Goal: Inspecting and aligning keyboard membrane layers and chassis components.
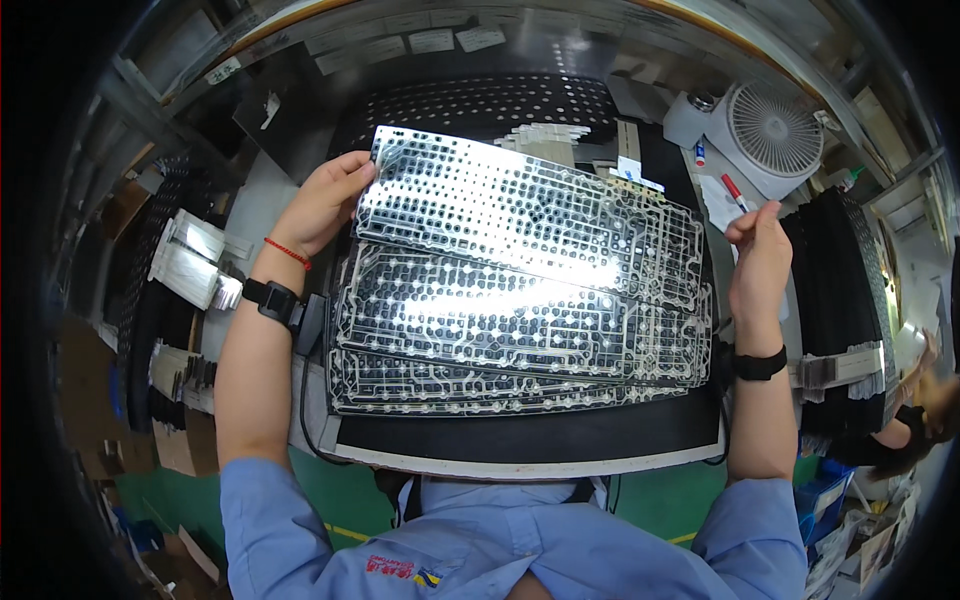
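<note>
My left hand [332, 200] pinches the upper left corner of a clear keyboard membrane sheet [520, 205] with silvery circuit traces and dark dots. That sheet lies tilted over more membrane sheets [480, 310], which overlap in a loose fan on the black work surface. Glare whitens parts of the sheets. To the right, my right hand [762, 262] is raised beside the stack, apart from the sheets' right edge. Its fingers are curled in, and nothing shows in them. A red-capped marker [735, 190] is just beyond its fingertips.
A white fan [775, 130] stands at the back right, with a blue marker [700, 152] by it. Black stacks with pale tails flank the table, such as the right stack [845, 300]. A perforated black panel [480, 100] lies behind. Another person [915, 420] is at far right.
</note>
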Tool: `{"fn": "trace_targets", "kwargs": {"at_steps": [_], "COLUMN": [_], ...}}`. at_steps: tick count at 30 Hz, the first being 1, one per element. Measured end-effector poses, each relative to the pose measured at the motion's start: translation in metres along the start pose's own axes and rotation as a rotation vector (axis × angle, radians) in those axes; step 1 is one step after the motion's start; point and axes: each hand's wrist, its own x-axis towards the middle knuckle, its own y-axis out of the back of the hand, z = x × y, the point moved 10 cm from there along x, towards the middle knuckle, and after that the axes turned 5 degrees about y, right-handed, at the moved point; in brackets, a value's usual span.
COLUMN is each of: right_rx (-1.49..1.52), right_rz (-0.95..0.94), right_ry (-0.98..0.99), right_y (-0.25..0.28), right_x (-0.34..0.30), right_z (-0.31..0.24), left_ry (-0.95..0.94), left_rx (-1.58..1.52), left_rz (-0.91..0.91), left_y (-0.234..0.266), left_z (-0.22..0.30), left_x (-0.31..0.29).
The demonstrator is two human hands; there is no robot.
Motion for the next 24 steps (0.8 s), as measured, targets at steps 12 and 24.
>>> {"fn": "trace_targets", "kwargs": {"at_steps": [12,24], "right_rx": [-0.167,-0.091], "right_rz": [-0.159,-0.311], "right_ry": [-0.325,-0.23], "right_y": [-0.025,-0.033], "right_x": [-0.014,-0.013], "right_z": [0.027,0.031], "left_ry": [-0.126,-0.131], "left_rx": [-0.215,-0.23], "left_rz": [-0.003,0.112], "left_y": [0.008,0.019], "left_z": [0.01,0.007], "left_x": [0.002,0.004]}}
